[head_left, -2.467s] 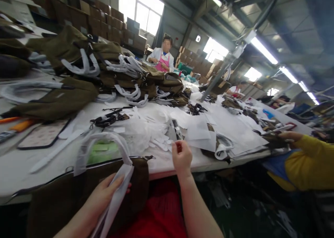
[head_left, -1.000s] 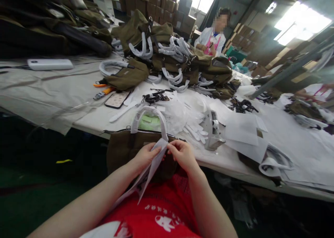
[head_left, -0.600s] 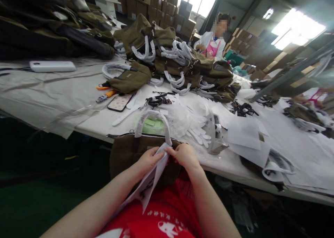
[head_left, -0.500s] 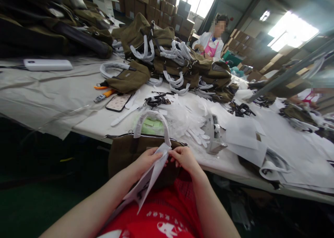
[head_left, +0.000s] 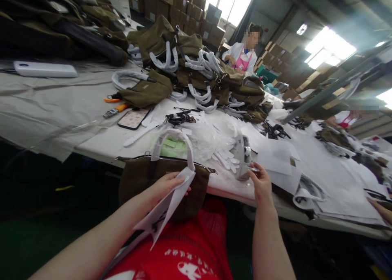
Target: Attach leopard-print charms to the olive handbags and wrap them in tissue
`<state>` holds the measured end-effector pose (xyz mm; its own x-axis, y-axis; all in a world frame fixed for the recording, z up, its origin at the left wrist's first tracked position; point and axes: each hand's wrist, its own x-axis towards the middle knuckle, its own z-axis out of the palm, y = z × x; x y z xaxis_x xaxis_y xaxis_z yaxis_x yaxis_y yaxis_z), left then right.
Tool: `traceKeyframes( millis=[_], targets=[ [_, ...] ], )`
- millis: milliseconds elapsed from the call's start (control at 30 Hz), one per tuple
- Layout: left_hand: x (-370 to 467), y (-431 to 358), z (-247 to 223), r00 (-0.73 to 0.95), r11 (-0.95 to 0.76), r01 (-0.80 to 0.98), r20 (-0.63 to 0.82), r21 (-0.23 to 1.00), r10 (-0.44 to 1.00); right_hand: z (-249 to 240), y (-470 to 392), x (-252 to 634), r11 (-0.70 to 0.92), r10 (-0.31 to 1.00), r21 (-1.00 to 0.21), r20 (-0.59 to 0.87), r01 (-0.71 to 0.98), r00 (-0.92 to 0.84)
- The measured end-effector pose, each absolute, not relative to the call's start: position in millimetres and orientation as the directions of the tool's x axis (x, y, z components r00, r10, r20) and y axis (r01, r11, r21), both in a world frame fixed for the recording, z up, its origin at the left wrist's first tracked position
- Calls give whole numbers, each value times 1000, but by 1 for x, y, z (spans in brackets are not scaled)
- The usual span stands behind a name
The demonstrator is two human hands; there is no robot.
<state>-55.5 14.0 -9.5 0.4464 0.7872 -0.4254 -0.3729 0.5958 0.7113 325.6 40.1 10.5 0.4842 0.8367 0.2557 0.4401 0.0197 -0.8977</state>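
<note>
My left hand [head_left: 173, 184] pinches a folded white paper sheet [head_left: 167, 210] against the wrapped handle [head_left: 190, 149] of a brown-olive bag [head_left: 134, 182]. The bag stands at the table's front edge, its zipper running along the top. Away to the right, my right hand [head_left: 261, 180] has its fingertips at the front end of a grey tape dispenser [head_left: 243, 155]. Its thumb and fingers are closed together there; whether a piece of tape is between them is too small to tell.
Wrapped-handle bags [head_left: 199, 75] are piled across the table. Nearer lie a phone [head_left: 134, 118], an orange cutter [head_left: 118, 109], black straps [head_left: 180, 116] and white papers [head_left: 275, 157]. Behind the pile is a person [head_left: 241, 57] in a pink apron; another person's hand [head_left: 379, 209] shows at the right edge.
My right hand has left the paper and handle and moved right to the tape dispenser. My left hand still holds the paper. Another person's hand has appeared at the right edge.
</note>
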Motion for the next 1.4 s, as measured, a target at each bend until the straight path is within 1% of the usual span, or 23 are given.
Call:
traceKeyframes(
  millis=[67, 200, 300, 367, 433, 500, 533, 567, 600, 633, 667, 700, 733, 767, 800, 833, 867, 933, 1000, 1067, 1133, 1233, 1400],
  targets=[
    [-55, 14, -8, 438, 593, -372, -429, 714, 790, 6, 44, 325, 14, 869, -893, 233, 450, 436],
    [-53, 14, -5, 426, 598, -357, -444, 718, 788, 7, 45, 307, -32, 820, -785, 334, 619, 466],
    [-51, 14, 0, 421, 607, -358, -458, 709, 783, 10, 50, 293, -44, 782, -757, 381, 652, 494],
    [-54, 11, 5, 418, 636, -369, -490, 677, 765, 12, 51, 287, -48, 769, -759, 386, 649, 509],
    [-64, 4, 12, 446, 713, -356, -561, 604, 698, 15, 48, 282, -76, 755, -756, 383, 650, 533],
    [-79, -9, 18, 502, 797, -310, -623, 517, 600, 22, 36, 272, -96, 684, -727, 448, 680, 576],
    [-88, -17, 21, 522, 816, -290, -633, 499, 572, 25, 27, 263, -90, 629, -709, 504, 700, 592],
    [-97, -25, 23, 526, 811, -284, -624, 511, 578, 29, 17, 252, -69, 584, -694, 555, 717, 593],
    [-106, -34, 25, 520, 783, -291, -596, 549, 612, 33, 5, 239, -26, 579, -693, 577, 720, 576],
    [-113, -44, 28, 506, 740, -303, -556, 601, 659, 36, -6, 223, 28, 646, -720, 542, 693, 538],
    [-119, -52, 30, 492, 693, -306, -515, 653, 702, 38, -16, 206, 66, 778, -771, 437, 634, 451],
    [-124, -60, 32, 479, 653, -299, -483, 695, 733, 38, -24, 187, 64, 914, -834, 269, 548, 303],
    [-126, -66, 33, 469, 625, -285, -463, 727, 752, 36, -31, 168, 5, 991, -887, 68, 462, 118],
    [-128, -71, 34, 452, 600, -264, -452, 755, 769, 33, -36, 150, -90, 990, -915, -124, 393, -62],
    [-129, -75, 35, 424, 570, -237, -444, 787, 789, 27, -39, 132, -202, 937, -920, -282, 336, -209],
    [-128, -77, 35, 387, 530, -200, -430, 824, 815, 21, -40, 116, -309, 867, -907, -392, 286, -307],
    [-127, -79, 34, 350, 479, -149, -407, 865, 843, 13, -40, 102, -397, 813, -888, -457, 231, -362],
    [-123, -81, 33, 269, 362, 2, -350, 932, 897, -1, -38, 81, -500, 774, -859, -498, 105, -390],
    [-119, -81, 32, 178, 266, 166, -294, 949, 939, -10, -35, 69, -522, 788, -853, -492, 25, -371],
    [-114, -81, 33, 94, 210, 279, -244, 937, 965, -13, -31, 63, -522, 793, -853, -491, 13, -361],
    [-110, -80, 34, 37, 173, 343, -197, 923, 980, -12, -28, 62, -526, 788, -850, -499, 27, -360],
    [-107, -78, 38, 3, 157, 366, -170, 917, 985, -7, -25, 59, -525, 794, -851, -503, 33, -342],
    [-105, -72, 42, -65, 195, 286, -184, 938, 981, -9, -23, 51, -521, 815, -853, -507, 29, -280]
  ],
)
